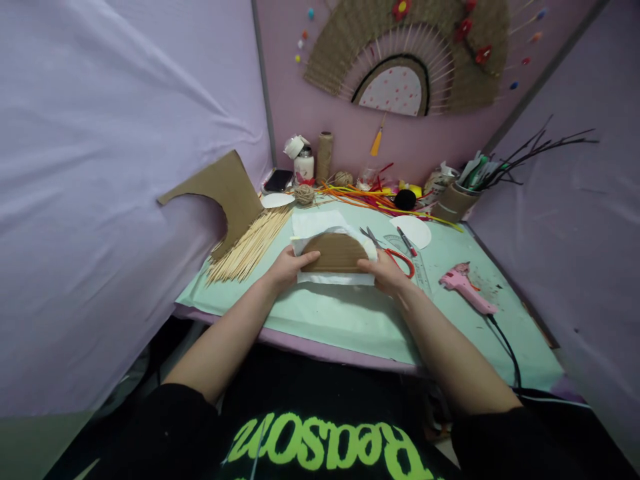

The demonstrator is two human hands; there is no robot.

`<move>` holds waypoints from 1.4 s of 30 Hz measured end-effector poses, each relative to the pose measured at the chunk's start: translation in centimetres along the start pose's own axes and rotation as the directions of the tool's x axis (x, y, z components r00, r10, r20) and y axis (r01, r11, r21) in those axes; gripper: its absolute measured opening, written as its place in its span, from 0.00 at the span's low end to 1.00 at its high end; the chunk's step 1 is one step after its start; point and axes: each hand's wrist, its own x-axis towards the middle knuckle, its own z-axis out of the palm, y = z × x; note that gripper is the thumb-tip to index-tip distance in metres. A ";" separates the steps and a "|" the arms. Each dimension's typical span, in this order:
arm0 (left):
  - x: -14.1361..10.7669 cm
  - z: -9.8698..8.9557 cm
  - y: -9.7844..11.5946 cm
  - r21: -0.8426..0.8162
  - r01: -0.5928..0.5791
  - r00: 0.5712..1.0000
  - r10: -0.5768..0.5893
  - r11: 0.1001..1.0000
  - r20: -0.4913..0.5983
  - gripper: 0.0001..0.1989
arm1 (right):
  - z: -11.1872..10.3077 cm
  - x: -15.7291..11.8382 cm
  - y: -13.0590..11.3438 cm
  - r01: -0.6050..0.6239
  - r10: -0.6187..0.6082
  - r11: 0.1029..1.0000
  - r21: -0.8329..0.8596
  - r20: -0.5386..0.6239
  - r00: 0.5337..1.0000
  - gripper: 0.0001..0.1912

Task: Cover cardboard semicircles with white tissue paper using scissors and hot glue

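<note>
Between my two hands is a half-round piece of brown cardboard (335,253), backed by a white cloth (320,222) that sticks out past its curved and straight edges. My left hand (290,268) grips the left end, thumb on the cardboard's face and fingers behind. At the right end my right hand (387,272) pinches cardboard and cloth the same way. Both are held just above the green-covered table (320,310). Close to my right hand lie red-handled scissors (403,262), a red marker (407,241) and a clear ruler (421,272).
A pink glue gun (467,288) with a black cord rests on the right. Thin wooden sticks (250,247) and a cut cardboard sheet (235,193) lie left. Along the back are pipe cleaners (355,197), twine (304,194), a phone (279,180) and a pot (453,200) holding twigs.
</note>
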 end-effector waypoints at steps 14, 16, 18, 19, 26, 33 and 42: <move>0.2 0.2 0.3 0.125 0.059 0.994 -0.070 0.990 0.084 0.31 | 1.4 0.0 0.2 -0.130 0.132 0.991 0.023 -0.141 0.981 0.21; 0.3 0.1 0.2 0.124 0.068 0.993 -0.079 0.990 0.090 0.32 | 1.2 0.0 0.1 -0.127 0.123 0.992 -0.017 -0.149 0.981 0.21; 0.5 0.1 0.1 0.120 0.078 0.991 -0.089 0.990 0.096 0.32 | 1.1 0.0 0.1 -0.120 0.112 0.992 -0.047 -0.145 0.983 0.21; 0.5 0.0 0.1 0.118 0.079 0.991 -0.091 0.990 0.099 0.32 | 1.1 -0.1 0.0 -0.118 0.109 0.992 -0.054 -0.142 0.984 0.21; -0.2 -0.3 0.5 0.132 0.113 0.969 -0.139 0.985 0.205 0.30 | 0.9 -0.3 0.0 -0.093 0.115 0.986 0.140 -0.162 0.980 0.24; -0.5 -0.3 0.7 0.022 0.150 0.974 -0.151 0.988 0.170 0.29 | 0.4 -0.2 0.3 -0.015 0.020 1.000 0.025 -0.192 0.981 0.19; -0.4 -0.2 0.6 0.052 0.157 0.972 -0.164 0.986 0.169 0.30 | 1.1 -0.5 -0.1 -0.045 0.035 0.997 -0.062 -0.152 0.988 0.23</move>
